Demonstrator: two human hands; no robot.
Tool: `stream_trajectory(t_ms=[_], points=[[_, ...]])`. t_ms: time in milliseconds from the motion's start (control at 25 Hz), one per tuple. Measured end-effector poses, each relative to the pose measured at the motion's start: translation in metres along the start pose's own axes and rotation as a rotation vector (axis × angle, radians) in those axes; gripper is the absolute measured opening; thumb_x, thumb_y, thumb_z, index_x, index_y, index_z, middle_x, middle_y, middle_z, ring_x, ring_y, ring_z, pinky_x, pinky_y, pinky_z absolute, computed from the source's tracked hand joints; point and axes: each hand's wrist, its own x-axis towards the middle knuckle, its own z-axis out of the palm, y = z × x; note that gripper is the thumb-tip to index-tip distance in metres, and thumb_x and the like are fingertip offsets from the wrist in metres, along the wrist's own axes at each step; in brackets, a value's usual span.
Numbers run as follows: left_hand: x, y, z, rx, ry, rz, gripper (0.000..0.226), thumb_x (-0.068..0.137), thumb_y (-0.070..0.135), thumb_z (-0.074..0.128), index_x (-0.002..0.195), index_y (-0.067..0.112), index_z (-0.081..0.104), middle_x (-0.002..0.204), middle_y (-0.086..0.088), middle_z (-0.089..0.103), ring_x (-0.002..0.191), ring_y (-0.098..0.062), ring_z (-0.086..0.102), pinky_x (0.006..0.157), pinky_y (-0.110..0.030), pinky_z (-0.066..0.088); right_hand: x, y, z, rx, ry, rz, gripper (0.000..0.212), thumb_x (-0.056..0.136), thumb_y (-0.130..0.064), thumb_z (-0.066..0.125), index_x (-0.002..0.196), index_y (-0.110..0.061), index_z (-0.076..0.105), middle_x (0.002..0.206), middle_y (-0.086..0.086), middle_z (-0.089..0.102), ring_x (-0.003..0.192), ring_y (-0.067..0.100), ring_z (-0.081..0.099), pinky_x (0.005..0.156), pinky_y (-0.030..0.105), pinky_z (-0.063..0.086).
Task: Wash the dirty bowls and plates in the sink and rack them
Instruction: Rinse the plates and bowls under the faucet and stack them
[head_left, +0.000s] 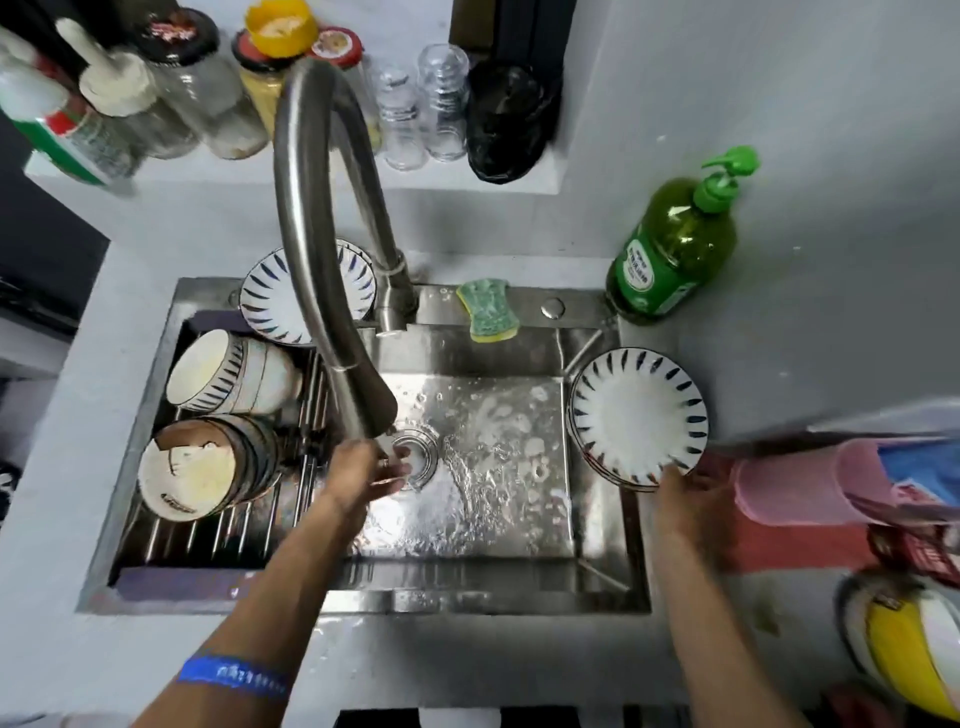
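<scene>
A short stack of white plates with blue dashes (639, 410) sits on the sink's right rim. My right hand (691, 493) grips the stack's near edge. My left hand (363, 473) is under the running faucet (332, 291), fingers relaxed, holding nothing, just above the drain (418, 457). On the rack (249, 530) over the sink's left side lie two rows of bowls on their sides: white ones with blue marks (234, 371) and brown-rimmed ones (208, 470). One more blue-dashed plate (270, 296) leans at the back left behind the faucet.
The steel sink (493, 467) is wet and foamy. A green and yellow sponge (488, 310) lies on the back ledge, a green soap bottle (670, 249) at the back right. Jars and glasses line the shelf behind. Pink cloth (810, 483) and packets crowd the right counter.
</scene>
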Motion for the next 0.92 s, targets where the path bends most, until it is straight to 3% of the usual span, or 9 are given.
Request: stream_trajectory(t_ms=[160,280,400,640,800,920], points=[[-0.019,-0.012,0.017,-0.286,0.111,0.013,0.021,0.090,0.001,0.045,0.090,0.013,0.062,0.081,-0.007,0.064,0.059,-0.013,0.060,0.053,-0.021,0.049,0.019,-0.001,-0.002,-0.130,-0.078,-0.044,0.028,0.082,-0.023,0.069,0.091,0.004,0.073,0.091,0.027,0.071,0.084,0.041,0.066,0.066,0.032,0.038],[-0.022,-0.028,0.011,-0.280,0.138,0.014,0.021,0.092,0.006,0.052,0.108,0.006,0.064,0.089,-0.012,0.065,0.064,-0.016,0.062,0.056,-0.023,0.051,0.034,0.008,0.004,-0.166,-0.104,-0.043,0.035,0.073,-0.035,0.066,0.080,-0.002,0.074,0.076,0.020,0.071,0.074,0.037,0.069,0.067,0.034,0.051],[-0.018,-0.029,0.005,-0.329,0.192,0.036,0.023,0.094,0.009,0.055,0.114,0.010,0.064,0.083,-0.008,0.065,0.062,-0.015,0.062,0.053,-0.022,0.050,0.068,0.040,0.016,-0.166,-0.119,-0.061,0.053,0.058,-0.051,0.054,0.074,-0.004,0.073,0.065,0.013,0.070,0.063,0.032,0.070,0.064,0.045,0.060],[-0.022,-0.020,0.010,-0.355,0.183,0.083,0.015,0.091,0.005,0.052,0.089,0.011,0.066,0.077,-0.008,0.065,0.066,-0.018,0.061,0.054,-0.022,0.050,0.020,-0.032,-0.020,-0.101,0.004,-0.097,0.028,0.082,-0.010,0.061,0.107,-0.003,0.071,0.106,0.022,0.071,0.097,0.041,0.065,0.077,0.036,0.046],[-0.035,-0.023,0.013,-0.523,0.316,0.176,0.018,0.098,0.003,0.052,0.096,0.011,0.068,0.083,-0.007,0.068,0.073,-0.019,0.063,0.063,-0.029,0.053,-0.022,-0.048,-0.039,0.055,-0.035,-0.357,0.024,0.083,-0.002,0.058,0.103,-0.002,0.070,0.095,0.020,0.072,0.082,0.028,0.065,0.068,0.026,0.040],[-0.050,-0.027,0.014,-0.491,0.196,0.189,0.020,0.100,0.017,0.052,0.098,0.012,0.070,0.089,-0.008,0.072,0.084,-0.021,0.065,0.077,-0.033,0.053,-0.070,-0.052,-0.012,0.165,-0.252,-0.421,0.021,0.085,-0.002,0.061,0.103,-0.013,0.067,0.087,0.007,0.072,0.073,0.019,0.065,0.063,0.024,0.050]])
